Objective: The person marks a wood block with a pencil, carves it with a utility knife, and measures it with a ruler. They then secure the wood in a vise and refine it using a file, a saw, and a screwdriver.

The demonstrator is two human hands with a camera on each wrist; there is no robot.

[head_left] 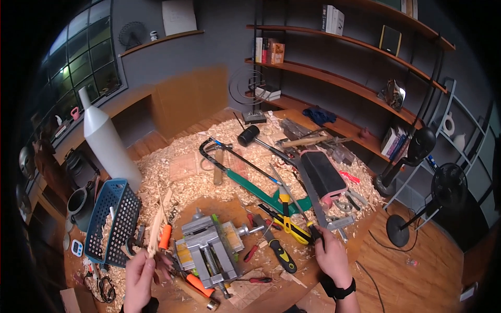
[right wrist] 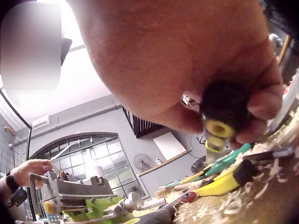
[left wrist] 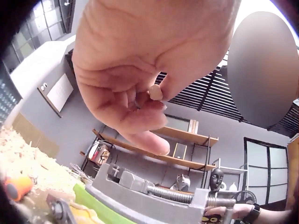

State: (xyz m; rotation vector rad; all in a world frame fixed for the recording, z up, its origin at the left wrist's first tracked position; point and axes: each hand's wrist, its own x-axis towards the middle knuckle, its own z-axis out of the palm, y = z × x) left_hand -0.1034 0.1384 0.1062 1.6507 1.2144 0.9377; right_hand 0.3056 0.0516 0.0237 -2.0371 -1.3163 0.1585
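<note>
In the head view my left hand (head_left: 139, 277) pinches the lower end of a pale, whittled wooden stick (head_left: 156, 223) that points upward. Its rounded end (left wrist: 155, 92) shows between thumb and fingers in the left wrist view. At the right, my right hand (head_left: 334, 261) grips the black and yellow handle of a long file (head_left: 294, 197), whose grey blade slants up over the bench. The same handle (right wrist: 225, 109) fills the curled fingers in the right wrist view. Between both hands stands a grey metal vise (head_left: 209, 250) with a screw in front.
Wood shavings (head_left: 156, 156) cover much of the bench. A green hacksaw (head_left: 245, 185), black mallet (head_left: 248, 135), yellow utility knife (head_left: 300, 233) and folding saw (head_left: 282, 255) lie around the vise. A blue basket (head_left: 117, 208) stands left, and an orange-handled tool (head_left: 200, 286) lies in front.
</note>
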